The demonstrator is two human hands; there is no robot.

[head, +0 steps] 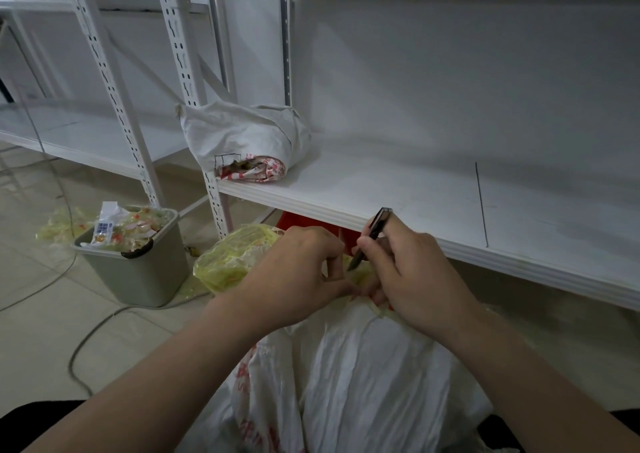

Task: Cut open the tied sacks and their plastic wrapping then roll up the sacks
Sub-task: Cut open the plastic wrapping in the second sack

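Cutter [372,236] gripped in my right hand [412,279] points down at the tie [375,308] on the sack [363,383]; my left hand [294,272] pinches the sack beside it, likely for tautness.

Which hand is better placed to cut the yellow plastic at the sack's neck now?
Right. The right hand grips the cutter, its tip down at the yellow plastic atop the white sack; the left hand pinches that plastic and holds no blade.

A white woven sack [363,376] with red print stands at the bottom, its neck bunched under yellowish plastic wrapping [235,258]. A slim dark cutter [372,232], possibly a knife, angles tip-down there. A second sack [242,137] lies rolled on the shelf [398,189].
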